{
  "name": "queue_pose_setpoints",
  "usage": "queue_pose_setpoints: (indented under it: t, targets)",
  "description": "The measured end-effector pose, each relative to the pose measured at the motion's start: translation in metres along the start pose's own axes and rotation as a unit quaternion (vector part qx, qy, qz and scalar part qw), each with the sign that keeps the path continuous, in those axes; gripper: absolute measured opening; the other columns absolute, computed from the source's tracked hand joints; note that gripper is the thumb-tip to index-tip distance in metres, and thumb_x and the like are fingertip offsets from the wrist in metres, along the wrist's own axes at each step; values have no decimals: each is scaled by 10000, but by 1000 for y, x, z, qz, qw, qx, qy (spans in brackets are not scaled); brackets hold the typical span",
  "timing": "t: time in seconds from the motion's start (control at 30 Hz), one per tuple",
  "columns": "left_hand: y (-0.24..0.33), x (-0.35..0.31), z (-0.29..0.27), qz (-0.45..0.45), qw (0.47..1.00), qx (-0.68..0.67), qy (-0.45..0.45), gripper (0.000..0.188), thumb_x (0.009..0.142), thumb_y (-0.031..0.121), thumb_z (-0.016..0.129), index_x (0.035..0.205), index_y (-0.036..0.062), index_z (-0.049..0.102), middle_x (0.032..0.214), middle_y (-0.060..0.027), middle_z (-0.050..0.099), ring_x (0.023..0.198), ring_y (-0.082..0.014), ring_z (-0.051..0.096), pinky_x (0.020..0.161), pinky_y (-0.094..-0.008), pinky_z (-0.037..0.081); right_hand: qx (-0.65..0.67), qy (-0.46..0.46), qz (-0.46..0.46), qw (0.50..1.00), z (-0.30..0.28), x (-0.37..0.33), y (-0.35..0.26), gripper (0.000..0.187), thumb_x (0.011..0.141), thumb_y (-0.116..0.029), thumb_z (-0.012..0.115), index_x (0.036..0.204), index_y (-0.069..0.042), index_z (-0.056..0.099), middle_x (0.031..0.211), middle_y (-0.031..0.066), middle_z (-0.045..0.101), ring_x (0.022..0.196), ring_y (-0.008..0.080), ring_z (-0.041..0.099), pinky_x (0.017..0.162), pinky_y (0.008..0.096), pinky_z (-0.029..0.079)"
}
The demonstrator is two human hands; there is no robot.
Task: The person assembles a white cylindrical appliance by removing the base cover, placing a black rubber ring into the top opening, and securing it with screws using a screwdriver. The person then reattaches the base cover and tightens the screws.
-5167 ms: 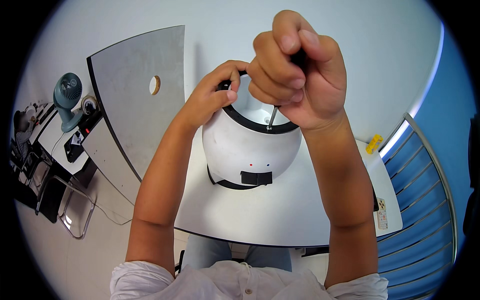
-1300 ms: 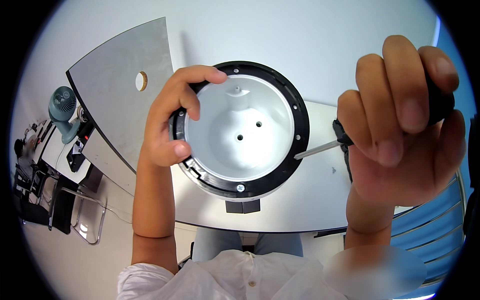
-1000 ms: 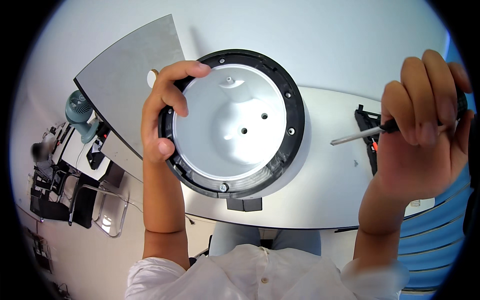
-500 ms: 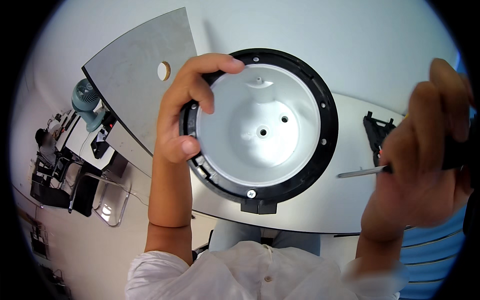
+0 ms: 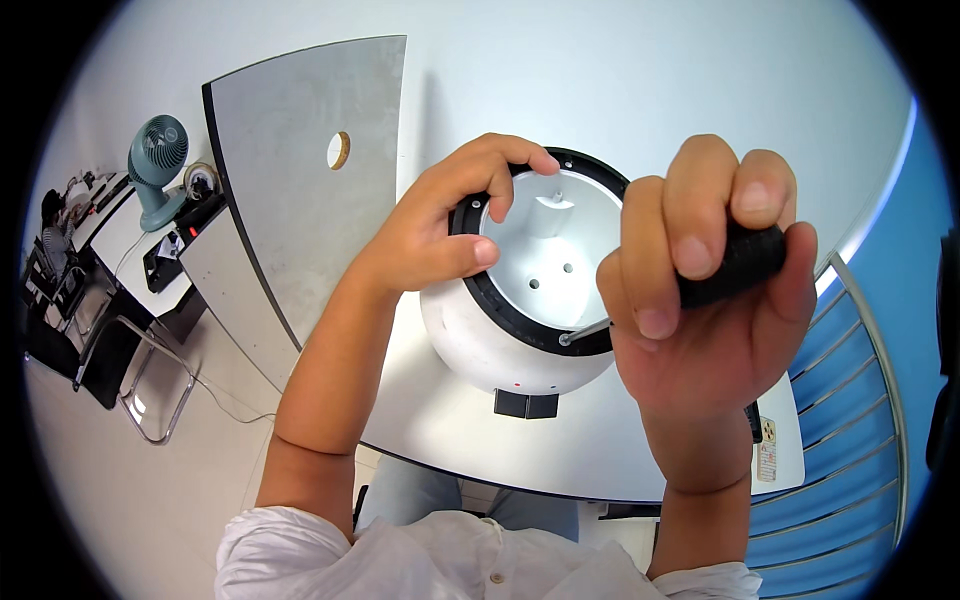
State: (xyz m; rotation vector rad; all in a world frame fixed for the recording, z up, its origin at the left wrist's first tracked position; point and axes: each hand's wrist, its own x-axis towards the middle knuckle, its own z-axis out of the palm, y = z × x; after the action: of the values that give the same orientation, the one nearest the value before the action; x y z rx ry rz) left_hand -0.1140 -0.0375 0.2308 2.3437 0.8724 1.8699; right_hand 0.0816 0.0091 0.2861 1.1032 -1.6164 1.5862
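Note:
A round white appliance housing [image 5: 480,345] with a hollow grey-white inside stands on the table, tilted toward me. A black ring [image 5: 505,318] with screw holes runs around its mouth. My left hand [image 5: 440,220] grips this ring at its left and far-left side, thumb and fingers over the edge. In my right hand [image 5: 700,260] is a screwdriver [image 5: 735,268], its black handle wrapped by my fingers. The screwdriver's shaft slants down to the left, its tip at a screw [image 5: 566,340] on the near part of the ring. My right hand hides the ring's right side.
The white table [image 5: 420,415] has a curved near edge. A grey panel [image 5: 300,150] with a round hole stands at the left. Farther left are a fan [image 5: 158,165], a chair [image 5: 140,370] and a seated person. A metal railing [image 5: 880,380] runs along the right.
My right hand has come left with the screwdriver, from beside the housing to the near part of the ring. The housing has tilted, so its white outer side now shows.

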Motion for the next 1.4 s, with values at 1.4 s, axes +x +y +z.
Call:
queue_pose_setpoints:
  t: [1.4]
  targets:
    - [-8,10,3,-26,1000,-10,-5,376,692,409,633,740,88,444,1156,-130,546,1000,-244,469,863,-334,370,-135,-56,65,987,2,14,0,452,976,-462,303,1063,-77,523,722,47,470,556,109,450,472,228,381]
